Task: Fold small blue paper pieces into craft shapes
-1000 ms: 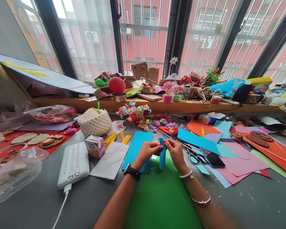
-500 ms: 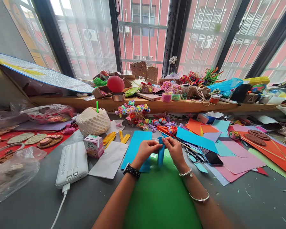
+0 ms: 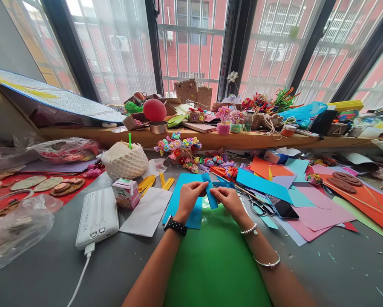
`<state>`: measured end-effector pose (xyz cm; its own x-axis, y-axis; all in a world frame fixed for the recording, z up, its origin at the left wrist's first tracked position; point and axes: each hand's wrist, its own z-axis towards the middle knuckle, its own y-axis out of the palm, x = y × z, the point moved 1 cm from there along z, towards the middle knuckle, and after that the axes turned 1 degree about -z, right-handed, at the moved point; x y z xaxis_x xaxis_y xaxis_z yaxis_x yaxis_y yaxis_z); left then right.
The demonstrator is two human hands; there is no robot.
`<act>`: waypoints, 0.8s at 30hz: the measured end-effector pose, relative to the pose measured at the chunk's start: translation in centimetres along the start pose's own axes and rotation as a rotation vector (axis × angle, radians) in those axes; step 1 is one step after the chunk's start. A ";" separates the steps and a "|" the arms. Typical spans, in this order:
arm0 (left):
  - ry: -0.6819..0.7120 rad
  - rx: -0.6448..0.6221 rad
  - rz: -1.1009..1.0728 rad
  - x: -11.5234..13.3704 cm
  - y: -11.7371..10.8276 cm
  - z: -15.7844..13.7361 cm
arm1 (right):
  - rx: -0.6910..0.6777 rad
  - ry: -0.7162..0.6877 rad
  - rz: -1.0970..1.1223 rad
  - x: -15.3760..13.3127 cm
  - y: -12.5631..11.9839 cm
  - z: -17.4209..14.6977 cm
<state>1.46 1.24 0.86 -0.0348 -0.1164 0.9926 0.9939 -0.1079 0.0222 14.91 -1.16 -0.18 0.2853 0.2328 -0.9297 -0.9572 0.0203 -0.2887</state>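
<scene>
A narrow strip of blue paper (image 3: 211,197) is pinched between my two hands, slanting down to the right. My left hand (image 3: 191,198) grips its upper left edge with thumb and fingertips. Lower on the strip, my right hand (image 3: 230,204) pinches the right side. Beneath and beside my left hand lies a larger blue sheet (image 3: 181,196). A green balloon-like surface (image 3: 213,260) spreads below both forearms. Just right of the strip, another small blue paper piece (image 3: 223,184) lies near the right fingers.
Scissors (image 3: 258,208), a phone (image 3: 282,207) and coloured paper sheets (image 3: 325,213) lie on the right. On the left are a white power bank (image 3: 97,217) with its cable, a pink drink carton (image 3: 126,194) and white paper (image 3: 146,211). Craft flowers (image 3: 178,147) stand behind.
The blue strip has gone from upright to slanted and moved slightly left. My right hand has shifted left and lower along it, while both hands keep their pinch.
</scene>
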 end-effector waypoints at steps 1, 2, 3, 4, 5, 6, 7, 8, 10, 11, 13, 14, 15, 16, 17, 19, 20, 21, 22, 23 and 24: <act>0.006 0.002 0.005 0.0 0.0 0.0 | -0.001 0.001 0.006 0.0 0.0 0.0; 0.011 0.004 0.007 0.0 0.0 0.0 | -0.001 -0.001 0.010 0.1 0.1 0.1; 0.015 0.007 0.007 -0.1 0.0 0.1 | -0.001 -0.003 0.012 0.2 0.1 0.1; 0.020 0.010 0.006 -0.1 0.0 0.1 | 0.000 -0.006 0.013 0.2 0.1 0.1; 0.024 0.011 0.006 -0.2 -0.1 0.1 | 0.001 -0.008 0.014 0.3 0.1 0.1; 0.027 0.010 0.008 -0.2 -0.1 0.2 | 0.001 -0.010 0.016 0.3 0.2 0.1; 0.029 0.009 0.010 -0.2 -0.1 0.2 | 0.001 -0.011 0.019 0.3 0.2 0.1; 0.031 0.007 0.014 -0.3 -0.1 0.2 | 0.003 -0.012 0.024 0.3 0.2 0.0; 0.033 0.003 0.019 -0.3 -0.1 0.2 | 0.015 -0.009 0.035 0.2 0.1 0.0; 0.034 0.001 0.021 -0.3 -0.1 0.2 | 0.024 -0.005 0.038 0.1 0.1 0.0; 0.043 0.000 0.029 -0.3 0.0 0.2 | 0.037 0.004 0.040 0.0 0.1 -0.1; 0.047 0.002 0.034 -0.3 0.0 0.2 | 0.039 0.007 0.039 0.0 0.1 -0.1; 0.051 0.006 0.039 -0.2 0.0 0.2 | 0.039 0.010 0.041 0.0 0.2 -0.1; 0.058 0.012 0.048 -0.2 0.1 0.2 | 0.037 0.012 0.046 0.0 0.2 -0.1; 0.067 0.020 0.058 -0.1 0.1 0.1 | 0.030 0.016 0.058 0.0 0.2 -0.1; 0.089 0.041 0.082 0.0 0.1 0.1 | 0.009 0.032 0.093 0.0 0.3 0.0; 0.098 0.050 0.094 0.0 0.1 0.0 | -0.004 0.043 0.111 0.1 0.4 0.0; 0.102 0.057 0.104 0.0 0.1 0.0 | -0.019 0.053 0.126 0.1 0.4 0.0; 0.104 0.059 0.111 0.0 0.0 0.0 | -0.032 0.060 0.135 0.1 0.4 0.0; 0.103 0.058 0.116 0.0 0.0 0.0 | -0.043 0.064 0.139 0.1 0.4 0.0; 0.102 0.054 0.119 0.0 0.0 0.0 | -0.052 0.066 0.141 0.2 0.3 0.0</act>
<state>1.46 1.25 0.85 0.0758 -0.2252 0.9714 0.9957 -0.0345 -0.0857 14.63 -1.14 -0.44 0.1527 0.1655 -0.9743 -0.9846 -0.0592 -0.1643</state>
